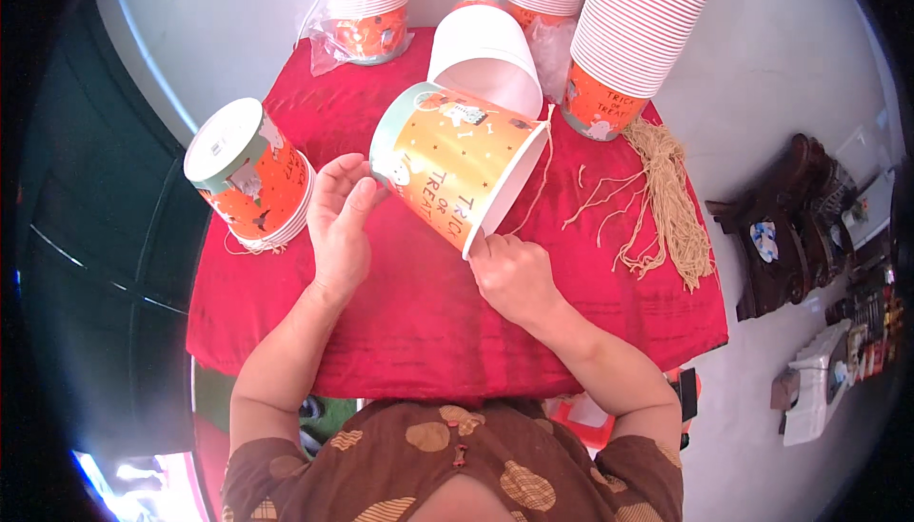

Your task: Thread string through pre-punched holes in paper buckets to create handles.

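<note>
An orange paper bucket (457, 155) with a pale green base band and ghost pictures is held tilted above the table, its white mouth facing lower right. My right hand (514, 276) is closed on the lower edge of its rim. At the base end is my left hand (341, 227), fingers curled against the bucket's edge and thumb raised; part of that contact is hidden. A thin tan cord (546, 165) hangs at the rim, running down toward my right hand. Left of my left hand, a short stack of upside-down orange buckets (257, 179) has cord around its lower rims.
A red cloth (409, 331) covers the table. Right of my hands lies a bundle of tan cords (666, 208). Behind stand a white bucket on its side (486, 46), a tall leaning stack of buckets (633, 31), and a plastic-wrapped stack (367, 3). Dark wooden furniture (785, 227) stands beyond, right.
</note>
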The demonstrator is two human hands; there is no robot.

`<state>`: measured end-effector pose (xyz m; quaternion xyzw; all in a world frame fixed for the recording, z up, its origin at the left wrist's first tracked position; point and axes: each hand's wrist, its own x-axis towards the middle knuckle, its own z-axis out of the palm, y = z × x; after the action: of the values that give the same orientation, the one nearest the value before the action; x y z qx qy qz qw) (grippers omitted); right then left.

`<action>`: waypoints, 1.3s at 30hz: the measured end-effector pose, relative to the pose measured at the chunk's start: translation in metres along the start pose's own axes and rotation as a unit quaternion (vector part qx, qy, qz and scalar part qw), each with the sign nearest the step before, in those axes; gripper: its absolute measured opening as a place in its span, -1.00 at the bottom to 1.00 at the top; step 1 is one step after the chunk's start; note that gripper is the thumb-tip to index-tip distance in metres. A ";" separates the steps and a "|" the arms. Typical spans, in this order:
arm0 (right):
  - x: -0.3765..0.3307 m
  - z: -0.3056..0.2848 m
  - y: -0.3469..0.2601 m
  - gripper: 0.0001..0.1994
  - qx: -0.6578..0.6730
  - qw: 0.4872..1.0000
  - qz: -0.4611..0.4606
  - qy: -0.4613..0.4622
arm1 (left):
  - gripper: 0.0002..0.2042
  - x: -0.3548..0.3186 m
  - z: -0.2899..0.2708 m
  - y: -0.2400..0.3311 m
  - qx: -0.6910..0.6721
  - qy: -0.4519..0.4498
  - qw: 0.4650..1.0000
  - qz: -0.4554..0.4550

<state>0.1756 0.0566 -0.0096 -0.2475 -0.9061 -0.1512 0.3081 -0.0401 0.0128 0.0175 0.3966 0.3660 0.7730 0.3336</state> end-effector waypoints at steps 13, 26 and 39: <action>0.002 -0.003 0.004 -0.87 0.047 0.998 0.030 -0.018 | -0.90 0.007 -0.011 0.004 0.054 -0.065 0.996 -0.019; 0.010 -0.037 0.050 -0.79 0.587 0.666 0.408 0.212 | -0.90 0.014 -0.023 0.009 0.152 -0.152 0.973 0.086; 0.008 -0.044 0.050 -0.83 0.798 0.478 0.354 0.095 | -0.82 0.014 -0.016 0.006 0.139 -0.183 0.967 0.107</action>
<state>0.2179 0.0822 0.0351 -0.1790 -0.4368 0.7364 0.4846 -0.0620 0.0165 0.0207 0.6108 0.3580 0.6598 0.2520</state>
